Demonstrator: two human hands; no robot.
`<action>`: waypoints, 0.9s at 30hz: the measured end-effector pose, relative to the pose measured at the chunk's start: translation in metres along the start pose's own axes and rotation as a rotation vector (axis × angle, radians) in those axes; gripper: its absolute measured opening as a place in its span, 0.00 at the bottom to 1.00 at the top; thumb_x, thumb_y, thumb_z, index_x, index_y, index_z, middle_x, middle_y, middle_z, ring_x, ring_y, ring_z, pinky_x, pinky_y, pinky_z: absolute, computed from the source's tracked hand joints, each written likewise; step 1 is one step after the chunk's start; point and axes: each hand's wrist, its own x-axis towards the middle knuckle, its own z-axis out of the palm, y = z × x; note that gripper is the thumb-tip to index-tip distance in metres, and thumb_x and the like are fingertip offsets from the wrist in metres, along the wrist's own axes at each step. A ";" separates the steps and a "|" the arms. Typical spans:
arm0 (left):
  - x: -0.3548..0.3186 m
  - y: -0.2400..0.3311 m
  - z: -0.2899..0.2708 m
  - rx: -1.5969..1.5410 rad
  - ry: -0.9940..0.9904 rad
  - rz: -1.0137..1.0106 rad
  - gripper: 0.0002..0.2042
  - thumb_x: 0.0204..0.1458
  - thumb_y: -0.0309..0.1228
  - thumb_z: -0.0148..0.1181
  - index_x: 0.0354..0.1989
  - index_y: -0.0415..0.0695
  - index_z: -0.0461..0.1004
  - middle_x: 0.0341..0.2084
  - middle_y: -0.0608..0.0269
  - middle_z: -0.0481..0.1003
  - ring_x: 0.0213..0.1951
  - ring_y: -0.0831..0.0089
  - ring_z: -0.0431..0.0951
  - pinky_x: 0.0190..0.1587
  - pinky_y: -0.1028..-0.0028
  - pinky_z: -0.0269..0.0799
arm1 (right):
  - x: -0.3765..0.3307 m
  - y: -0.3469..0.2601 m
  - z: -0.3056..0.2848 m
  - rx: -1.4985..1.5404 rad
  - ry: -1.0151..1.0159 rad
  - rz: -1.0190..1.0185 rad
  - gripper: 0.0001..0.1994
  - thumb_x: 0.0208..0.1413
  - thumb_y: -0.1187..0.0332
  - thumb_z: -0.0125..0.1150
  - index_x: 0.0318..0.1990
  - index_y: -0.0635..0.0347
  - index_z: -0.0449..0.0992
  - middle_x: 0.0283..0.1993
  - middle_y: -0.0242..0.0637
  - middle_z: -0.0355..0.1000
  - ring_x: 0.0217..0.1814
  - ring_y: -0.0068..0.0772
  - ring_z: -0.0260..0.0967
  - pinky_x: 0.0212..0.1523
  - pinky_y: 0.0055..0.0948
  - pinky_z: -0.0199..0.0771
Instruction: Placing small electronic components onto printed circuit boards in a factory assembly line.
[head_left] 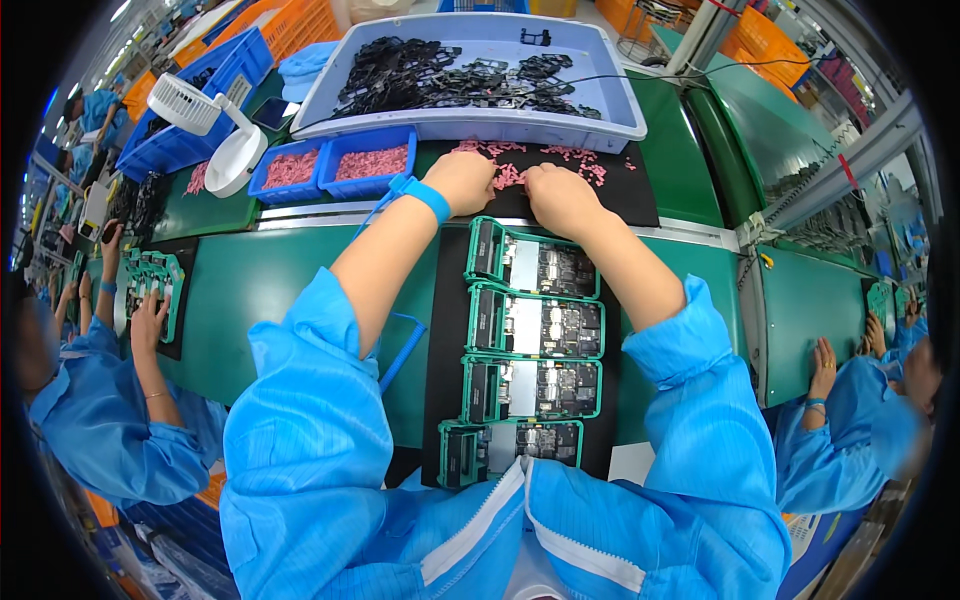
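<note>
1. Pink pieces [509,177] lie loose on the black mat [628,196], between the left hand [463,183] and the right hand [562,200], with more just beyond the hands
2. Each hand has its fingers drawn in narrow at the pieces; I cannot tell whether either holds any
3. The pieces look light, perhaps soft, and easily scattered; a gentle 2-finger pinch at an edge should suit

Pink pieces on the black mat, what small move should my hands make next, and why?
Perhaps pinch one from the pink pieces and draw it toward the topmost green-framed unit: the left hand and right hand are both at those pieces, and the unit lies closer to you. Whether they hold any is hidden.
</note>
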 end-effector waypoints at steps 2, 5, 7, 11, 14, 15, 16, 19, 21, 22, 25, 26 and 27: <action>-0.004 0.002 -0.004 -0.060 -0.066 -0.014 0.09 0.45 0.34 0.62 0.25 0.40 0.78 0.26 0.46 0.77 0.33 0.49 0.77 0.38 0.58 0.72 | -0.021 0.006 -0.010 0.104 0.027 0.027 0.07 0.52 0.73 0.50 0.35 0.67 0.71 0.40 0.53 0.73 0.44 0.54 0.72 0.45 0.46 0.73; -0.008 0.017 -0.026 -0.303 -0.067 -0.061 0.10 0.46 0.34 0.63 0.29 0.39 0.78 0.26 0.47 0.78 0.33 0.53 0.79 0.39 0.62 0.74 | -0.060 0.019 -0.034 0.079 0.032 0.153 0.06 0.53 0.73 0.50 0.35 0.66 0.71 0.39 0.53 0.73 0.43 0.54 0.72 0.45 0.48 0.71; -0.010 0.030 -0.034 -0.551 -0.098 -0.080 0.10 0.45 0.35 0.65 0.28 0.39 0.79 0.23 0.53 0.77 0.27 0.62 0.77 0.35 0.68 0.73 | -0.093 0.024 -0.045 0.110 0.070 0.213 0.05 0.54 0.73 0.51 0.35 0.65 0.71 0.38 0.52 0.73 0.42 0.54 0.71 0.44 0.48 0.71; -0.018 0.094 -0.047 -0.441 -0.142 0.138 0.08 0.41 0.32 0.64 0.26 0.39 0.80 0.24 0.53 0.79 0.30 0.61 0.80 0.36 0.66 0.74 | -0.158 0.030 -0.051 0.187 0.067 0.231 0.05 0.55 0.72 0.52 0.33 0.65 0.71 0.35 0.52 0.72 0.40 0.55 0.70 0.42 0.47 0.71; -0.024 0.131 -0.030 -0.340 -0.172 0.286 0.07 0.42 0.30 0.65 0.25 0.40 0.80 0.22 0.54 0.78 0.28 0.62 0.80 0.35 0.67 0.74 | -0.197 0.017 -0.047 0.191 0.074 0.176 0.04 0.53 0.73 0.52 0.32 0.65 0.70 0.34 0.50 0.72 0.39 0.53 0.70 0.42 0.45 0.71; -0.024 0.140 -0.023 -0.269 -0.162 0.297 0.06 0.42 0.30 0.64 0.24 0.40 0.80 0.22 0.53 0.78 0.29 0.61 0.79 0.35 0.66 0.74 | -0.205 0.014 -0.047 0.195 0.076 0.184 0.04 0.53 0.73 0.52 0.32 0.65 0.70 0.34 0.50 0.72 0.39 0.53 0.70 0.42 0.45 0.71; -0.024 0.148 -0.017 -0.198 -0.151 0.308 0.06 0.41 0.29 0.64 0.23 0.40 0.79 0.23 0.52 0.78 0.30 0.59 0.79 0.36 0.65 0.74 | -0.213 0.010 -0.047 0.177 0.072 0.160 0.03 0.53 0.74 0.52 0.32 0.64 0.70 0.34 0.49 0.71 0.39 0.53 0.70 0.41 0.45 0.71; -0.024 0.162 -0.008 -0.120 -0.133 0.361 0.04 0.39 0.27 0.62 0.20 0.40 0.78 0.22 0.52 0.77 0.30 0.56 0.78 0.36 0.63 0.74 | -0.226 0.011 -0.046 0.129 0.101 0.129 0.03 0.51 0.74 0.53 0.32 0.63 0.69 0.33 0.47 0.71 0.38 0.50 0.70 0.41 0.42 0.71; -0.024 0.165 -0.003 -0.040 -0.122 0.369 0.04 0.40 0.28 0.59 0.21 0.45 0.80 0.22 0.54 0.78 0.31 0.56 0.79 0.37 0.62 0.75 | -0.227 0.012 -0.050 0.106 0.113 0.093 0.02 0.51 0.75 0.54 0.31 0.63 0.69 0.33 0.47 0.71 0.38 0.51 0.70 0.41 0.42 0.72; -0.024 0.167 0.000 -0.035 -0.128 0.371 0.04 0.40 0.28 0.59 0.21 0.45 0.80 0.22 0.54 0.78 0.31 0.56 0.79 0.37 0.62 0.75 | -0.229 0.013 -0.051 0.112 0.117 0.097 0.02 0.51 0.75 0.54 0.31 0.63 0.69 0.33 0.47 0.71 0.38 0.51 0.70 0.41 0.42 0.72; -0.024 0.181 -0.001 0.084 -0.127 0.362 0.04 0.41 0.29 0.60 0.21 0.45 0.80 0.24 0.55 0.79 0.33 0.58 0.79 0.38 0.63 0.74 | -0.232 0.022 -0.054 0.133 0.130 0.094 0.02 0.49 0.75 0.56 0.30 0.62 0.70 0.32 0.46 0.71 0.37 0.51 0.71 0.40 0.43 0.72; -0.024 0.184 -0.002 0.131 -0.130 0.377 0.03 0.41 0.29 0.61 0.22 0.45 0.80 0.25 0.56 0.79 0.34 0.58 0.79 0.39 0.63 0.74 | -0.232 0.024 -0.054 0.210 0.112 0.131 0.02 0.48 0.74 0.58 0.30 0.62 0.72 0.32 0.46 0.72 0.37 0.51 0.71 0.40 0.43 0.72; -0.024 0.186 -0.003 0.177 -0.132 0.391 0.04 0.41 0.29 0.62 0.22 0.45 0.80 0.26 0.56 0.79 0.36 0.59 0.79 0.39 0.63 0.73 | -0.232 0.026 -0.054 0.286 0.093 0.167 0.02 0.48 0.74 0.59 0.29 0.62 0.73 0.32 0.46 0.72 0.37 0.51 0.72 0.39 0.44 0.73</action>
